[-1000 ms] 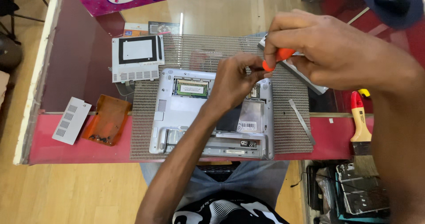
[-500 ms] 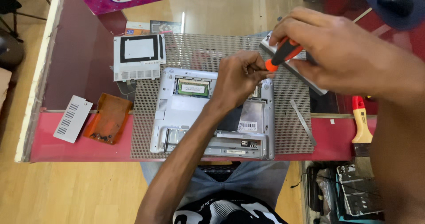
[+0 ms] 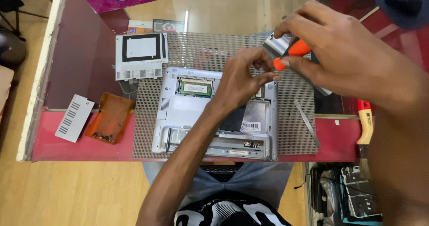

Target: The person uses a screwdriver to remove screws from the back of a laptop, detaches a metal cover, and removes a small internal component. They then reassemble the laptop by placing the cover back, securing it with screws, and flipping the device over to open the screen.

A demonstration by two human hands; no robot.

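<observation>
Head view: left hand (image 3: 243, 76) pinching near the orange screwdriver (image 3: 290, 55) tip over the opened laptop (image 3: 187, 114), right hand (image 3: 344, 52) gripping it, now lifted slightly higher than before.

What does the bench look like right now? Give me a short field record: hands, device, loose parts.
Left hand: fingers pinched above the opened laptop
Right hand: grips an orange-handled screwdriver
Laptop: silver, underside up, covers off, on a mesh mat
Memory module: green, exposed in its bay
Loose parts: large cover panel, small vented cover
Orange tray: holds small dark screws
</observation>
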